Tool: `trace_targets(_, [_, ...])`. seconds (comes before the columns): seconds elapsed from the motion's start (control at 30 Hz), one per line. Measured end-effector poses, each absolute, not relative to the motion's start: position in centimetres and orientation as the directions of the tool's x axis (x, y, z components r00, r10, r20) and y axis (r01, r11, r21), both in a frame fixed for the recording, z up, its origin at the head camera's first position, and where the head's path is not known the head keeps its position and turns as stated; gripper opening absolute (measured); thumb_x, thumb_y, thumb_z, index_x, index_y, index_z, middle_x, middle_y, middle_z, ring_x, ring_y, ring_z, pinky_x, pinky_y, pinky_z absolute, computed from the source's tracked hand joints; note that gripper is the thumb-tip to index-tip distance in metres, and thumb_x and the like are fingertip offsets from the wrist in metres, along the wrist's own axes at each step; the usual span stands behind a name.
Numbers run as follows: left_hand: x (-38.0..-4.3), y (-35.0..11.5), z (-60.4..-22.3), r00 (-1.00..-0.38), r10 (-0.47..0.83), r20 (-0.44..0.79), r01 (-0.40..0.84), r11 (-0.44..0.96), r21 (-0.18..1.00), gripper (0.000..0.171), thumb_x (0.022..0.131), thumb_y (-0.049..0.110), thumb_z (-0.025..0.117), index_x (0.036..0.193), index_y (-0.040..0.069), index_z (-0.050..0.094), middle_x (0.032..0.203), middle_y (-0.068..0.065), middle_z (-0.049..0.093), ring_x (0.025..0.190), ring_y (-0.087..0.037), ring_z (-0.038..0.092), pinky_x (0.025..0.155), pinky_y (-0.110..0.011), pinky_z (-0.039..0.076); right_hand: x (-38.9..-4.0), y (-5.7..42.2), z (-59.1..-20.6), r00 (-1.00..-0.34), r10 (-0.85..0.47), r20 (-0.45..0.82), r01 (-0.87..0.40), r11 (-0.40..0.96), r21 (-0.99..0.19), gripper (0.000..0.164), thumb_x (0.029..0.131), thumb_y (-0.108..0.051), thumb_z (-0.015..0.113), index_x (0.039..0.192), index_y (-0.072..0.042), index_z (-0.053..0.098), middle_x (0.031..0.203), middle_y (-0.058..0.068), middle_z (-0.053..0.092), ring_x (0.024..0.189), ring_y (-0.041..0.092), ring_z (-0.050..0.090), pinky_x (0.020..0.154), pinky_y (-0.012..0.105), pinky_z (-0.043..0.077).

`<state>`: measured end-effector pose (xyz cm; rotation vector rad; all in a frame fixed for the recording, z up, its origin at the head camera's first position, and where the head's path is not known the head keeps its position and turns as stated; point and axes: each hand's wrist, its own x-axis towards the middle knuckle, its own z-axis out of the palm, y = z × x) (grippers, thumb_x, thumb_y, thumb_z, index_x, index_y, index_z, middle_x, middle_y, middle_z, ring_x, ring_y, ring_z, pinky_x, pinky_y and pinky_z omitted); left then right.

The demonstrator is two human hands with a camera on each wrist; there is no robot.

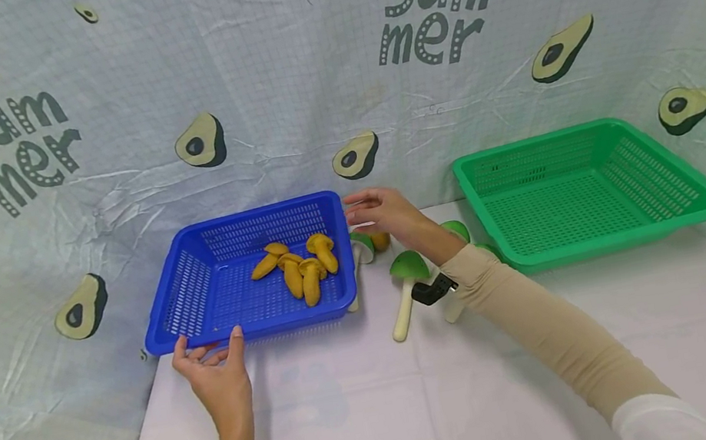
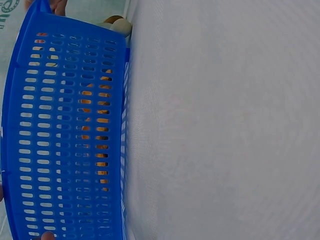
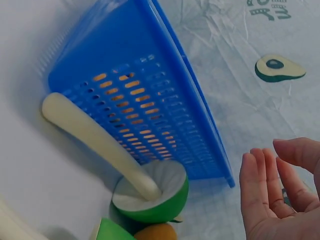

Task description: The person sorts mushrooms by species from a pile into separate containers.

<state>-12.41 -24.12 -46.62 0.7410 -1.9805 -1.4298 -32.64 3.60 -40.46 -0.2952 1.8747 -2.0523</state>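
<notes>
A blue plastic basket (image 1: 251,323) stands at the left of the table with several yellow toy mushrooms (image 1: 310,281) inside. At its front left corner my left hand (image 1: 216,371) holds the rim, fingers over the edge. In the left wrist view a fingertip (image 2: 47,236) shows against the slotted wall. My right hand (image 1: 386,210) is by the basket's far right corner, fingers spread loosely. The right wrist view shows that hand (image 3: 280,190) beside the rim, with a gap between them and nothing in its grasp.
Green-capped toy mushrooms (image 1: 408,267) with pale stems lie between the baskets, one (image 3: 100,142) along the blue basket's side. An orange-brown rounded thing (image 1: 381,240) is among them. A green basket (image 1: 615,238) stands at the right. Behind hangs a cloth (image 1: 278,108) with avocado prints.
</notes>
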Motion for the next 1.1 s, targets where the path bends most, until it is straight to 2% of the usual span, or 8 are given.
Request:
trace_targets(0.23, [-12.4, -24.2, -46.6, -0.679, -0.723, 0.132, -0.097, 0.267, 0.959, 0.088, 0.094, 0.035, 0.074, 0.157, 0.014, 0.017, 0.115, 0.001, 0.042, 0.091, -0.008, 0.052, 0.070, -0.006, 0.046, -33.1, 4.5, -41.0, -0.926, -0.371, -0.075, 0.106, -0.065, -0.992, 0.039, 0.099, -0.002, 0.063, 0.137, 0.004, 0.057, 0.131, 0.028, 0.060, 0.123, 0.042, 0.059, 0.108, 0.052, 0.046])
trace_targets(0.37, [-12.4, -24.2, -46.7, -0.680, -0.721, 0.134, -0.094, 0.267, 0.959, 0.087, 0.094, 0.035, 0.073, 0.157, 0.014, 0.017, 0.115, 0.000, 0.042, 0.091, -0.007, 0.052, 0.070, -0.006, 0.046, -33.3, 4.7, -41.5, -0.930, -0.357, -0.084, 0.105, -0.038, -0.994, 0.040, 0.098, -0.001, 0.063, 0.138, 0.004, 0.057, 0.133, 0.028, 0.059, 0.127, 0.044, 0.056, 0.106, 0.048, 0.048])
trace_targets(0.6, [-12.4, -24.1, -46.6, -0.683, -0.720, 0.126, -0.095, 0.259, 0.961, 0.087, 0.094, 0.035, 0.073, 0.157, 0.014, 0.017, 0.116, 0.000, 0.042, 0.092, -0.009, 0.052, 0.070, -0.006, 0.046, -33.6, 5.1, -42.5, -0.934, -0.350, -0.073, 0.074, 0.013, -0.997, 0.043, 0.097, 0.002, 0.063, 0.139, 0.002, 0.057, 0.135, 0.028, 0.059, 0.123, 0.038, 0.060, 0.099, 0.034, 0.054])
trace_targets(0.83, [-12.4, -24.1, -46.5, -0.683, -0.718, 0.135, -0.078, 0.255, 0.964, 0.087, 0.094, 0.033, 0.074, 0.157, 0.013, 0.018, 0.115, 0.001, 0.042, 0.091, -0.011, 0.052, 0.069, -0.008, 0.046, -33.7, 5.3, -43.4, -0.937, -0.344, -0.055, 0.051, 0.021, -0.998, 0.040, 0.096, 0.003, 0.065, 0.135, 0.000, 0.061, 0.129, 0.021, 0.065, 0.119, 0.034, 0.063, 0.097, 0.030, 0.053])
trace_targets(1.1, [-12.4, -24.1, -46.5, -0.683, -0.718, 0.134, -0.082, 0.257, 0.963, 0.088, 0.094, 0.035, 0.074, 0.157, 0.014, 0.017, 0.115, 0.001, 0.042, 0.091, -0.009, 0.052, 0.069, -0.008, 0.045, -33.9, 5.3, -43.9, -0.950, -0.303, -0.068, 0.062, 0.030, -0.998, 0.046, 0.094, 0.003, 0.068, 0.138, 0.002, 0.058, 0.134, 0.024, 0.061, 0.123, 0.036, 0.060, 0.097, 0.029, 0.052])
